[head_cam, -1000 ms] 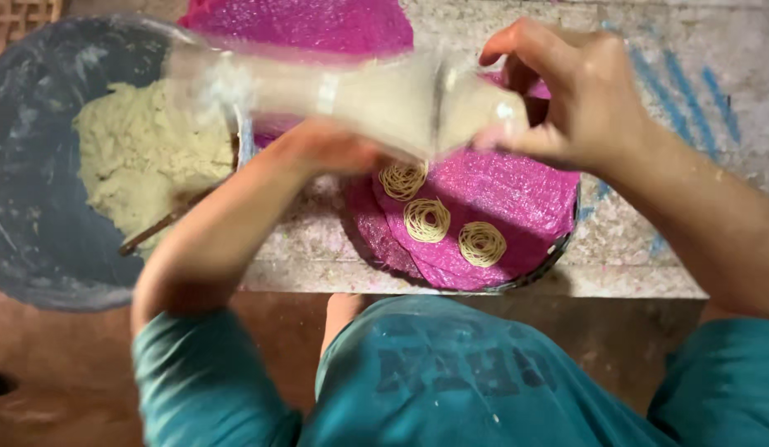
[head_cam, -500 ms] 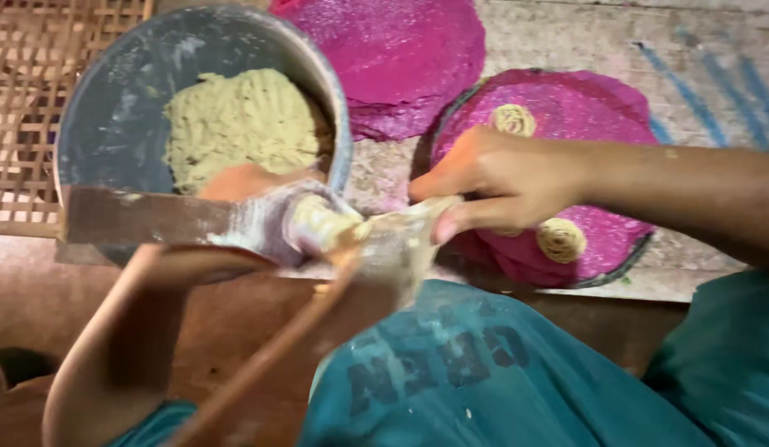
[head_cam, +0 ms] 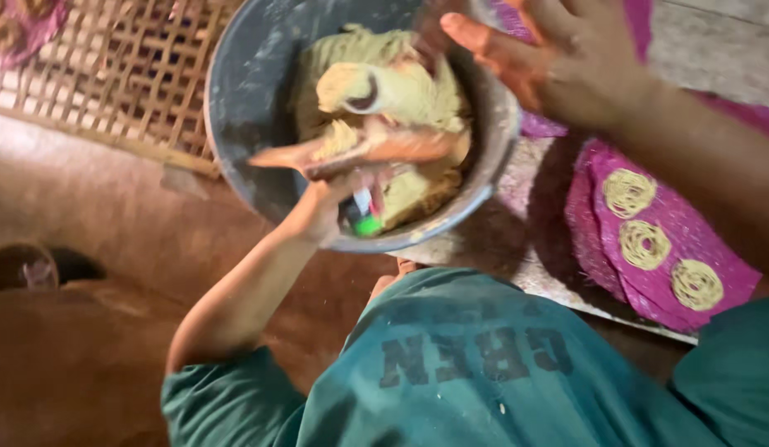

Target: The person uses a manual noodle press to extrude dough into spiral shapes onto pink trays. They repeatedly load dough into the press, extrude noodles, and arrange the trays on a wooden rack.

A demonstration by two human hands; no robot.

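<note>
We see the grey bowl at 12 o'clock, tilted toward us, holding a lump of pale yellow dough. Our left hand sits at the bowl's near rim, fingers closed round the handle of a flat wooden paddle that lies across the dough, blade pointing toward 9 o'clock; motion blur hides the exact grip. A small green-and-white object shows just beside that hand, too blurred to tell what it is. Our right hand at 1 o'clock hovers over the bowl's far right rim, fingers spread, holding nothing, smeared with dough. At 3 o'clock a magenta woven mat lies on the desk with three coiled noodle spirals set near each other, apart. A bamboo lattice tray lies at 10 o'clock beside the bowl. Teal shirt fills 6 o'clock.
</note>
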